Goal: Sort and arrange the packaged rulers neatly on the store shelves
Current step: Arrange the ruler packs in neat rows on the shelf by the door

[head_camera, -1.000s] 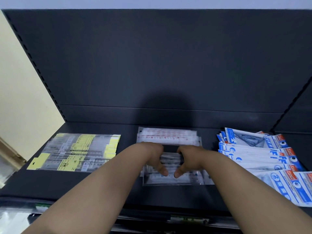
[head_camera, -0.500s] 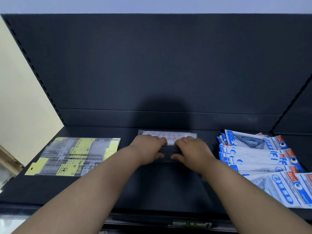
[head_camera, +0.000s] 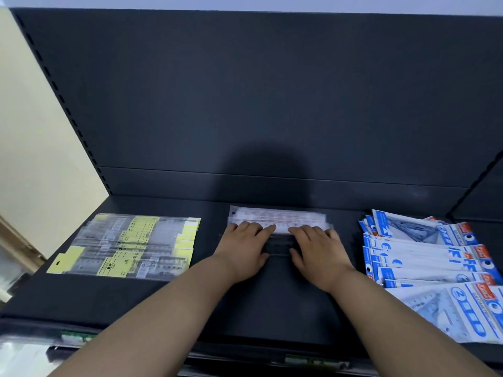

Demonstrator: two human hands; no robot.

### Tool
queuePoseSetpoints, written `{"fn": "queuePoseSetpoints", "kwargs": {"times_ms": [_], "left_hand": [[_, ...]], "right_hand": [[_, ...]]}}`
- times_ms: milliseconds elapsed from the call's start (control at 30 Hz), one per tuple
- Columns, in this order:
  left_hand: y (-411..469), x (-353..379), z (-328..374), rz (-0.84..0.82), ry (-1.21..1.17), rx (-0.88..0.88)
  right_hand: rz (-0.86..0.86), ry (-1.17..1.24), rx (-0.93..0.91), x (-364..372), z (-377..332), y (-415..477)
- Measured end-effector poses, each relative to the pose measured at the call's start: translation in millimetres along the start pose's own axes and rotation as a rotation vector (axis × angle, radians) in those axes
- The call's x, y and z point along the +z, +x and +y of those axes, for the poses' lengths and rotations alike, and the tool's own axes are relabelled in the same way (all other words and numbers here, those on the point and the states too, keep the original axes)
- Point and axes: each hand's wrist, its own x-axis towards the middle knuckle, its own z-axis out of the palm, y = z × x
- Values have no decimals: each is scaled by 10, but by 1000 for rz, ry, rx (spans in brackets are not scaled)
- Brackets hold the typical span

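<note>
A stack of clear ruler packs with red print (head_camera: 277, 217) lies at the back middle of the dark shelf (head_camera: 272, 303). My left hand (head_camera: 245, 248) and my right hand (head_camera: 315, 250) lie flat on the stack's near part, fingers straight and pointing away, side by side. Between the hands a dark strip of the packs shows. To the left lies a spread of clear ruler packs with yellow labels (head_camera: 130, 246). On the right, blue and white geometry-set packs (head_camera: 435, 265) fan out toward the front.
The shelf's dark back panel (head_camera: 258, 104) rises behind the stacks. A cream wall (head_camera: 32, 148) stands at the left. Lower shelf edges with green price tags (head_camera: 76, 336) show along the bottom, with clear packaging at the bottom left.
Both hands have pushed the red-print stack from mid-shelf toward the back panel. Their fingers went from curled at the stack's near edge to flat on top of it.
</note>
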Motion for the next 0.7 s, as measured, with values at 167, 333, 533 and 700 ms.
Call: {"fn": "queuePoseSetpoints", "kwargs": {"times_ms": [167, 333, 533, 700], "left_hand": [[33, 27, 2, -32, -27, 28], [18, 53, 49, 4, -14, 19], [-17, 92, 180, 42, -7, -39], [-5, 106, 238, 63, -15, -41]], "right_hand": [[-16, 81, 37, -13, 32, 9], [-20, 119, 97, 39, 64, 1], [71, 211, 253, 64, 40, -57], [211, 378, 526, 67, 18, -26]]}}
